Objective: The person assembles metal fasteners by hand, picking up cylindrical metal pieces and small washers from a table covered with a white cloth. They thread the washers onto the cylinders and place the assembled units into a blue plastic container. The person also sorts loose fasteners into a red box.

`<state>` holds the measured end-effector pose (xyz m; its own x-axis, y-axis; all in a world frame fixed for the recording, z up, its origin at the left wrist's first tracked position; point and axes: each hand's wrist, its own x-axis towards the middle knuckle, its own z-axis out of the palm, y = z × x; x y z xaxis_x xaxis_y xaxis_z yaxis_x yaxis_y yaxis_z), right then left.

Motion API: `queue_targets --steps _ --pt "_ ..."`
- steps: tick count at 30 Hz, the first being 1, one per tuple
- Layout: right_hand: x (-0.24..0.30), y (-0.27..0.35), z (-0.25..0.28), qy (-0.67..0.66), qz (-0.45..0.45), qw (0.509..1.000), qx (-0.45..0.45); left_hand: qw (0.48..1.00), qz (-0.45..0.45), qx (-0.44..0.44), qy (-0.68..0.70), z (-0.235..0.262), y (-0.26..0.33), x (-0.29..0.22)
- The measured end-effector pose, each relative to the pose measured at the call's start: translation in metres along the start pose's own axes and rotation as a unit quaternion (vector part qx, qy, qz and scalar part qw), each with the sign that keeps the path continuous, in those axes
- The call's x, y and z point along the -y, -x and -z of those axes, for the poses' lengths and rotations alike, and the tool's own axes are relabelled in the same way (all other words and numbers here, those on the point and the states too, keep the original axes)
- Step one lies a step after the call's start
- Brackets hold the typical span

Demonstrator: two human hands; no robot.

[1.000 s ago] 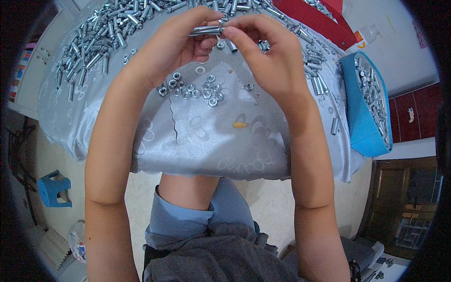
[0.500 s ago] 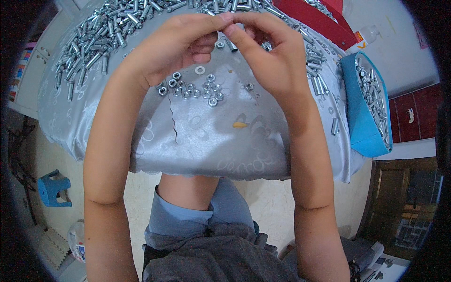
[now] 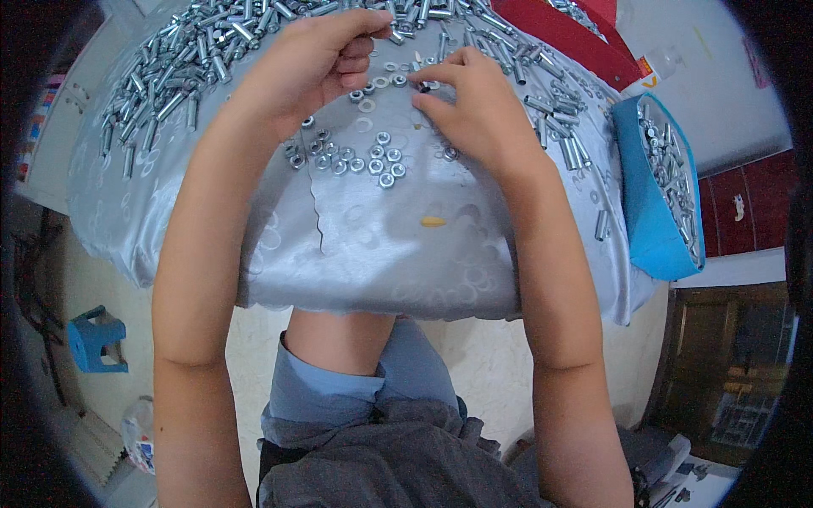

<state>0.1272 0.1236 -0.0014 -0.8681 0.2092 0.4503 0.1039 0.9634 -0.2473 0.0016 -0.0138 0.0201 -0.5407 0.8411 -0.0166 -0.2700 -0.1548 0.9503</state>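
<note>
I log: L hand [image 3: 318,55] curled shut, contents hidden. R hand [image 3: 474,106] pinching a nut [image 3: 421,85] on grey cloth [image 3: 381,245], w/ loose nuts [image 3: 373,161] just below; bolts [image 3: 169,76] piled beyond.

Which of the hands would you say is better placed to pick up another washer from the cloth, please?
Probably the right hand: its fingertips rest down among the washers, while the left hand is curled, fingers folded in.
</note>
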Motion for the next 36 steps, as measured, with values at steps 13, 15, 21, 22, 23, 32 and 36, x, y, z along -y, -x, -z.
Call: queue_targets --steps 13,15,21,22,23,32,36 --pt "-0.011 -0.002 -0.009 0.126 -0.01 0.991 -0.049 0.998 0.002 -0.04 -0.049 -0.008 0.006 -0.002" --pt "-0.015 -0.004 -0.017 0.128 0.022 0.989 -0.065 0.997 0.005 -0.054 -0.059 -0.01 0.006 -0.003" --pt "-0.01 -0.004 -0.024 0.134 0.033 0.989 -0.052 0.998 -0.004 -0.005 -0.057 -0.003 0.004 -0.002" --pt "-0.01 -0.004 -0.022 0.13 0.028 0.99 -0.044 0.998 -0.005 -0.004 -0.062 -0.003 0.004 -0.002" --pt "-0.009 -0.005 -0.019 0.125 0.024 0.991 -0.037 0.998 -0.006 -0.005 -0.068 -0.004 0.004 -0.002" --pt "-0.001 -0.002 0.0 0.05 0.007 0.999 -0.006 0.995 -0.014 -0.003 -0.094 -0.006 0.007 -0.001" --pt "-0.005 0.0 -0.002 0.035 0.013 0.999 -0.01 0.995 -0.012 0.003 -0.098 -0.006 0.007 -0.001"
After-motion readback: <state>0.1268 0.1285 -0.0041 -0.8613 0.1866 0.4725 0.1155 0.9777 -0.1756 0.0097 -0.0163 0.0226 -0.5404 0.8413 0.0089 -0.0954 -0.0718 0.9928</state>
